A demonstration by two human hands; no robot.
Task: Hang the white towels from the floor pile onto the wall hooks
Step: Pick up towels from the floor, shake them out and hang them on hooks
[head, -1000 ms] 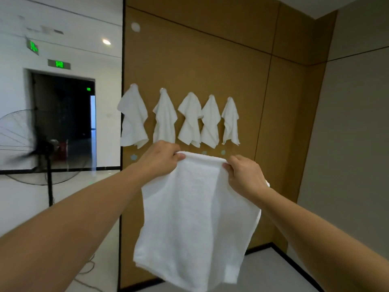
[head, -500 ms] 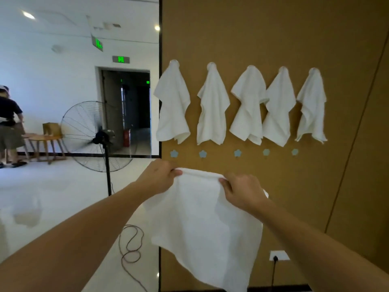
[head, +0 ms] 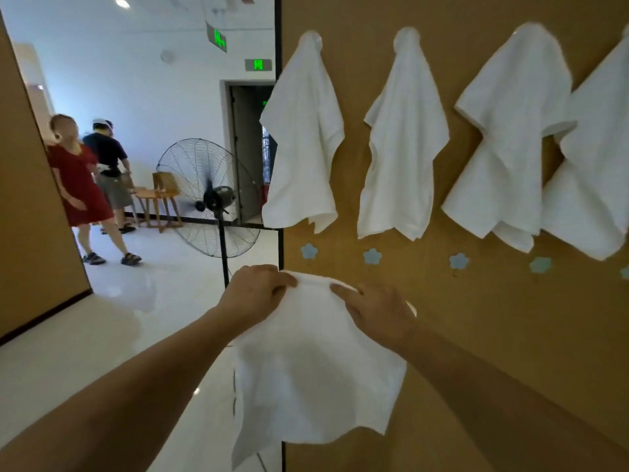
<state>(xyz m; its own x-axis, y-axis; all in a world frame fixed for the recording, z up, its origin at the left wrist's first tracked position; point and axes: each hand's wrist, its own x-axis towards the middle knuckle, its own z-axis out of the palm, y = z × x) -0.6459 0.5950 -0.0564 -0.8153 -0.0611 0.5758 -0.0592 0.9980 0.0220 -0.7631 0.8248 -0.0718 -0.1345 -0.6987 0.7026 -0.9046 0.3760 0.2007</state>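
head view: only one camera, looking at a brown wall panel from close up.
left hand (head: 258, 294): gripping the top left edge of the held towel, fingers curling over the hem, thumb side hidden behind the cloth.
right hand (head: 377, 311): holding the top right edge of the same towel, index finger lying straight along the hem, other fingers curling under; how far the thumb is closing, cannot tell.
held towel (head: 316, 376): white, hanging down from both hands, stretching between them, lower edge drooping unevenly in front of the panel's left edge.
position: held towel sitting below the lower row of hooks, just under the leftmost blue hook, not touching any hook.
hung towels: four white ones showing on the upper row; first (head: 303, 137), second (head: 405, 148), third (head: 510, 137), fourth (head: 595, 185) getting cut off by the right frame edge.
upper hooks: round clear knob (head: 311, 37) peeking out above the first towel, others mostly covered.
blue hooks: flower-shaped row under the hung towels, first (head: 309, 251), second (head: 372, 256), third (head: 459, 260), fourth (head: 540, 265), all bare.
wall panel (head: 476, 335): brown, black edge strip running down its left side.
background: standing fan (head: 209, 202) beside the panel edge, two people (head: 92, 172) walking farther off near a wooden stool (head: 155, 202), glossy white floor (head: 102, 335).
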